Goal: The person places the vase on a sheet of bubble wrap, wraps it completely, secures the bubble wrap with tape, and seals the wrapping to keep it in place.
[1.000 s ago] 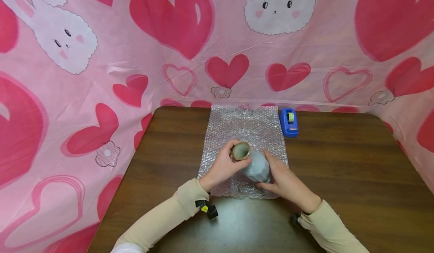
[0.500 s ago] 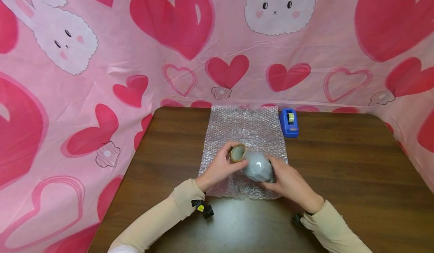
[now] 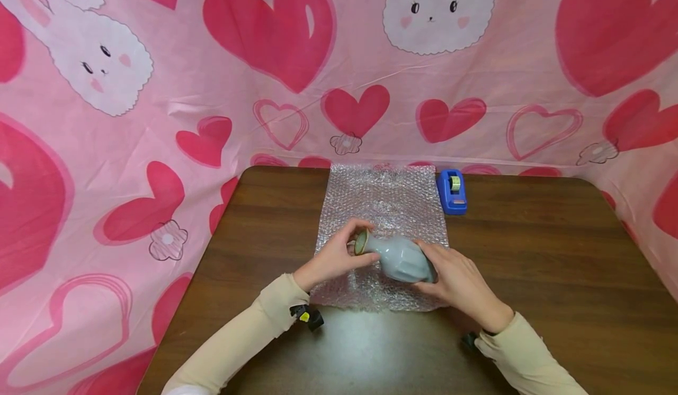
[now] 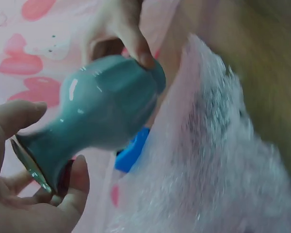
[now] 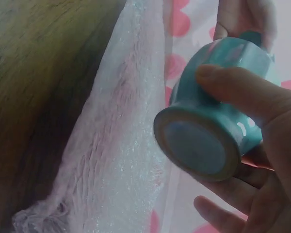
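Note:
A pale blue-green glazed vase is held on its side above the bubble wrap, its mouth toward the left and its base toward the right. My right hand grips it near the foot, the thumb laid along the body in the right wrist view, where the round unglazed base ring shows. Around the flared mouth my left hand is curled, thumb on one side of the neck and fingers on the other.
A blue tape dispenser stands at the right far edge of the bubble wrap. The brown wooden table reaches back to a pink heart-patterned cloth hung behind and at the left.
The vase has tipped from mouth facing up toward me to lying sideways, mouth swinging left. My left hand has shifted slightly left, my right slightly right; both stay on the vase.

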The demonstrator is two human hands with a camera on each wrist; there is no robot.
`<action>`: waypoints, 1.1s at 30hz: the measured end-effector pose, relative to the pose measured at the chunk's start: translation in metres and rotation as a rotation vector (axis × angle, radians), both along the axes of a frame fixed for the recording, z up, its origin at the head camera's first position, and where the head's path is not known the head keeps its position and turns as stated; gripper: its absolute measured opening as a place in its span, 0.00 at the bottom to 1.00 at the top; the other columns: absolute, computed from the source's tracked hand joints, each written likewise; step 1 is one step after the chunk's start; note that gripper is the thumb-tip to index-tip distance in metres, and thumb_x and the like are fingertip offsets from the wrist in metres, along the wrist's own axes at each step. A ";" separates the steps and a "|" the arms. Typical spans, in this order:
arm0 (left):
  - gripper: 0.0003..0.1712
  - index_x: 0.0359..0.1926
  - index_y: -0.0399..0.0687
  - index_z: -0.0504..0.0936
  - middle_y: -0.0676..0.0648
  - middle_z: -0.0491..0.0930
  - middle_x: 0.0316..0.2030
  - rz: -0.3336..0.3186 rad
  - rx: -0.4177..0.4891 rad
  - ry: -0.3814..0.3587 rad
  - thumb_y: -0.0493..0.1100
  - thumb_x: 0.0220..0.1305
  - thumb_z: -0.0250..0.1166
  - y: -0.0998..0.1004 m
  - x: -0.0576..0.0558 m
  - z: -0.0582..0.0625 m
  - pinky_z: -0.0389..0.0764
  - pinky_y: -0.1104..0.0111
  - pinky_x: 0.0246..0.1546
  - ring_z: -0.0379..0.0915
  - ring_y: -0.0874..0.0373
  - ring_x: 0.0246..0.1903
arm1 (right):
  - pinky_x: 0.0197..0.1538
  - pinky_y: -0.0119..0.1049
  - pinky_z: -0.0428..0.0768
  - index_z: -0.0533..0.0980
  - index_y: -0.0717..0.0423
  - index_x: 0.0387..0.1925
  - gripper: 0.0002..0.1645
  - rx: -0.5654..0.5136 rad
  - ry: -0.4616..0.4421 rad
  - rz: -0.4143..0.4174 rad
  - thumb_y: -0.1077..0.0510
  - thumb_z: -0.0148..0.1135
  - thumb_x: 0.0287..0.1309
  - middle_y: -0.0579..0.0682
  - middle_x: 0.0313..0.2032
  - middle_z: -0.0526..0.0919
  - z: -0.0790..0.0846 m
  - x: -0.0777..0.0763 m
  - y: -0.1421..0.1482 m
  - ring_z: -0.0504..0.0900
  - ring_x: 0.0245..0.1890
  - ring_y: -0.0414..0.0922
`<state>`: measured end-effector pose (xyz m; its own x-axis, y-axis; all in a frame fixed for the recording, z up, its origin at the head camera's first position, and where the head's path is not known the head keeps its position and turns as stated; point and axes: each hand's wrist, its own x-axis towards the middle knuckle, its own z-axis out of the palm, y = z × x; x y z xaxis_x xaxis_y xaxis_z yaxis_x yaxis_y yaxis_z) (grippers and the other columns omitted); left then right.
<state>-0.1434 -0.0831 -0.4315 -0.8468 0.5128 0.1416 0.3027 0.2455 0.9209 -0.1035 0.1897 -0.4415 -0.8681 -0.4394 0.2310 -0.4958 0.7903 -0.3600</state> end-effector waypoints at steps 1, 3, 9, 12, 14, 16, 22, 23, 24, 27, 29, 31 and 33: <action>0.32 0.59 0.49 0.67 0.43 0.70 0.52 -0.009 -0.034 0.034 0.48 0.55 0.69 -0.001 -0.001 0.001 0.79 0.68 0.39 0.70 0.57 0.45 | 0.45 0.51 0.77 0.67 0.52 0.62 0.51 0.003 0.001 0.002 0.42 0.77 0.34 0.53 0.50 0.78 0.000 0.000 0.000 0.78 0.44 0.50; 0.32 0.58 0.50 0.67 0.46 0.71 0.51 -0.023 -0.089 0.097 0.50 0.55 0.69 -0.004 -0.001 0.002 0.79 0.66 0.39 0.70 0.59 0.44 | 0.48 0.52 0.75 0.67 0.52 0.62 0.51 0.008 0.003 0.008 0.42 0.77 0.34 0.54 0.51 0.78 0.001 0.001 0.001 0.78 0.47 0.51; 0.28 0.54 0.48 0.72 0.49 0.74 0.49 -0.054 -0.234 0.255 0.49 0.53 0.70 -0.007 -0.004 0.006 0.78 0.63 0.43 0.70 0.62 0.44 | 0.51 0.55 0.74 0.69 0.54 0.61 0.50 0.020 0.014 0.035 0.43 0.78 0.33 0.55 0.51 0.78 0.004 0.002 0.001 0.76 0.51 0.55; 0.26 0.52 0.49 0.74 0.51 0.74 0.46 -0.067 -0.375 0.371 0.49 0.53 0.71 -0.008 -0.003 0.006 0.75 0.68 0.43 0.69 0.62 0.43 | 0.50 0.54 0.74 0.69 0.55 0.60 0.50 0.025 0.020 0.045 0.43 0.78 0.33 0.55 0.51 0.78 0.004 0.002 0.000 0.76 0.50 0.55; 0.25 0.51 0.49 0.75 0.52 0.74 0.45 -0.071 -0.449 0.420 0.49 0.53 0.70 -0.008 -0.001 0.006 0.74 0.69 0.42 0.69 0.61 0.42 | 0.51 0.54 0.74 0.69 0.55 0.60 0.50 0.031 0.024 0.049 0.43 0.78 0.32 0.55 0.50 0.78 0.005 0.002 -0.001 0.76 0.51 0.55; 0.23 0.50 0.50 0.75 0.53 0.73 0.44 -0.076 -0.496 0.436 0.49 0.54 0.70 -0.009 0.000 0.006 0.73 0.70 0.42 0.69 0.62 0.41 | 0.52 0.55 0.73 0.69 0.55 0.60 0.51 0.037 0.023 0.052 0.43 0.78 0.32 0.55 0.49 0.78 0.005 0.002 -0.002 0.75 0.51 0.55; 0.19 0.48 0.53 0.76 0.55 0.72 0.42 -0.087 -0.520 0.393 0.48 0.55 0.69 -0.015 0.003 0.006 0.74 0.72 0.38 0.67 0.64 0.38 | 0.59 0.55 0.67 0.69 0.58 0.60 0.50 0.050 0.019 0.072 0.44 0.78 0.33 0.55 0.49 0.78 0.007 0.002 -0.006 0.76 0.50 0.52; 0.19 0.48 0.53 0.76 0.55 0.72 0.42 -0.089 -0.526 0.386 0.48 0.55 0.69 -0.017 0.004 0.006 0.74 0.72 0.38 0.67 0.65 0.38 | 0.59 0.55 0.66 0.70 0.58 0.59 0.50 0.051 0.020 0.074 0.44 0.78 0.33 0.55 0.49 0.79 0.007 0.002 -0.007 0.76 0.50 0.52; 0.19 0.48 0.53 0.76 0.55 0.73 0.42 -0.091 -0.534 0.381 0.48 0.55 0.69 -0.017 0.004 0.006 0.74 0.72 0.38 0.67 0.65 0.38 | 0.59 0.54 0.66 0.70 0.58 0.59 0.50 0.053 0.022 0.076 0.43 0.78 0.32 0.55 0.49 0.79 0.006 0.002 -0.008 0.76 0.49 0.51; 0.19 0.48 0.54 0.76 0.55 0.73 0.42 -0.099 -0.565 0.365 0.49 0.55 0.69 -0.020 0.004 0.003 0.74 0.72 0.38 0.68 0.65 0.39 | 0.59 0.54 0.66 0.70 0.57 0.59 0.50 0.052 0.015 0.080 0.43 0.78 0.32 0.54 0.50 0.78 0.005 0.003 -0.010 0.76 0.50 0.51; 0.20 0.47 0.54 0.76 0.55 0.73 0.42 -0.105 -0.587 0.356 0.49 0.55 0.69 -0.022 0.005 0.002 0.74 0.72 0.39 0.68 0.65 0.39 | 0.58 0.54 0.66 0.70 0.56 0.59 0.50 0.052 0.005 0.083 0.44 0.78 0.32 0.53 0.51 0.78 0.004 0.003 -0.012 0.75 0.51 0.51; 0.20 0.47 0.54 0.75 0.56 0.73 0.42 -0.112 -0.601 0.354 0.49 0.54 0.69 -0.023 0.006 0.000 0.74 0.72 0.39 0.68 0.65 0.39 | 0.59 0.54 0.65 0.69 0.56 0.59 0.50 0.050 -0.007 0.087 0.44 0.78 0.33 0.53 0.51 0.78 0.002 0.004 -0.014 0.75 0.52 0.51; 0.19 0.46 0.54 0.75 0.56 0.73 0.41 -0.121 -0.608 0.347 0.49 0.54 0.69 -0.024 0.006 -0.002 0.74 0.72 0.38 0.68 0.65 0.38 | 0.58 0.54 0.66 0.70 0.56 0.59 0.49 0.051 -0.013 0.092 0.43 0.77 0.33 0.53 0.51 0.78 0.000 0.005 -0.015 0.75 0.52 0.51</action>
